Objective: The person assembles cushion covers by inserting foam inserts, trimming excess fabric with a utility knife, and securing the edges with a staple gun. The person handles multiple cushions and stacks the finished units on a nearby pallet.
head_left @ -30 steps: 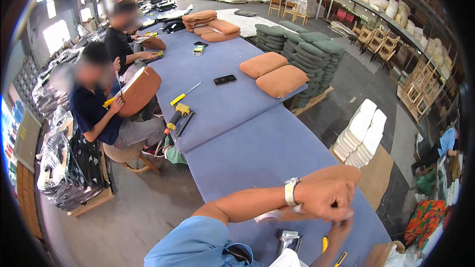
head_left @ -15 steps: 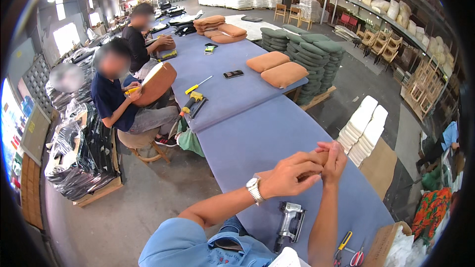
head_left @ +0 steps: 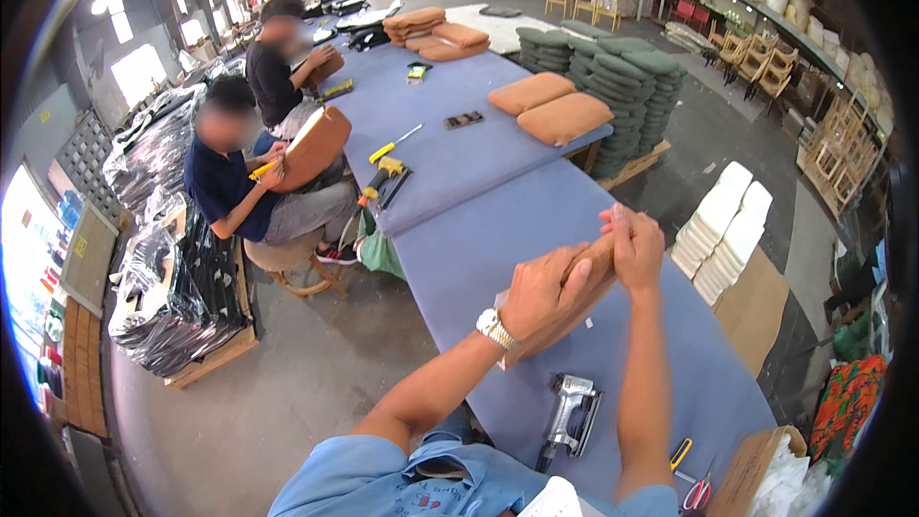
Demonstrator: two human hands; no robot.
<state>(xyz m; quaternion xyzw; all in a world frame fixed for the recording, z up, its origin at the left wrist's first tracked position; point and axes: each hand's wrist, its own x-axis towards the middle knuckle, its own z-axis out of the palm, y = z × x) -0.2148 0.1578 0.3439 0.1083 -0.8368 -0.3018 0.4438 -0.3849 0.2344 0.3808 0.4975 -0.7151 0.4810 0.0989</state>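
A brown cushion (head_left: pixel 576 311) is tilted up on its edge over the blue-covered table, its underside turned away from view. My left hand (head_left: pixel 544 295), with a metal watch at the wrist, is wrapped over its near edge. My right hand (head_left: pixel 636 247) grips the far upper corner, its fingers curled round it. Between my forearms and nearer to me, a silver staple gun (head_left: pixel 574 414) lies on the table. A yellow-handled tool (head_left: pixel 682 453) and red-handled scissors (head_left: pixel 699 493) lie by my right forearm.
Further along the table (head_left: pixel 412 148) are brown cushions (head_left: pixel 565 120), a yellow staple gun (head_left: pixel 385 177), a screwdriver (head_left: pixel 392 144) and a dark phone (head_left: pixel 464 120). Green cushions (head_left: pixel 622 101) are stacked beyond. A cardboard box (head_left: pixel 751 474) stands right. Two people sit left, handling cushions.
The cushion, mostly hidden behind my hands before, now shows its brown side. My hands have moved apart, the left lower along the edge and the right at the upper corner.
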